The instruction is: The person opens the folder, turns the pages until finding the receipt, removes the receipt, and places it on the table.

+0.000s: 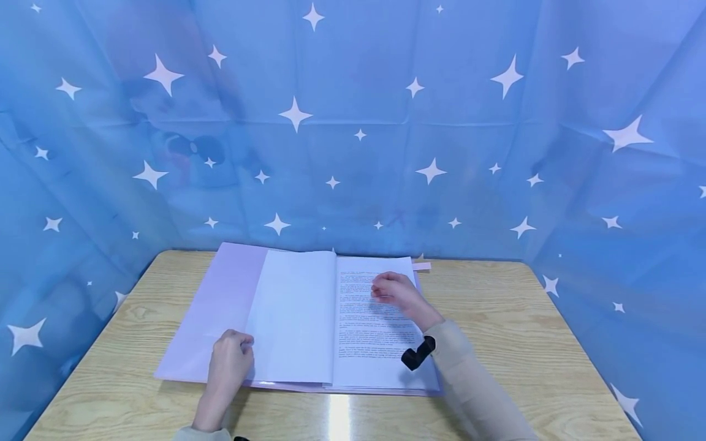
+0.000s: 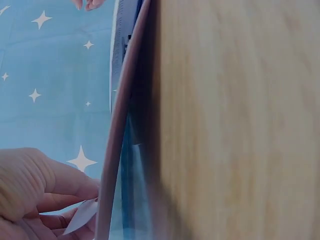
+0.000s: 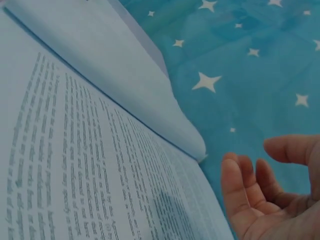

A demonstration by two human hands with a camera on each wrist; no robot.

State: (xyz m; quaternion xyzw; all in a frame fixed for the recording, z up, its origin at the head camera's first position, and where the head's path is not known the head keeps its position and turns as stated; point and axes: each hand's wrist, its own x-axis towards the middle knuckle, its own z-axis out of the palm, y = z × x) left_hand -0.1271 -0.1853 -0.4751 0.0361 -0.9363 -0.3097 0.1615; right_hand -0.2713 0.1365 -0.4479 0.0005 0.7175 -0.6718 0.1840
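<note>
A lilac folder (image 1: 223, 300) lies open on the table with white sheets in it. The turned sheet (image 1: 292, 312) shows its blank side on the left, and the printed page (image 1: 361, 370) faces up on the right. At the blank sheet's lower left edge, my left hand (image 1: 228, 360) pinches it; the left wrist view shows a white paper corner (image 2: 81, 218) between thumb and fingers. Above the printed page hovers my right hand (image 1: 399, 295), fingers loosely bent and thumb apart, holding nothing. Its shadow falls on the text.
A small pink tab (image 1: 421, 266) sticks out from the folder's upper right edge. The wooden table (image 1: 513, 343) extends on both sides, and a blue curtain (image 1: 353, 159) with white stars stands behind it. A black band (image 1: 419, 353) is on the right wrist.
</note>
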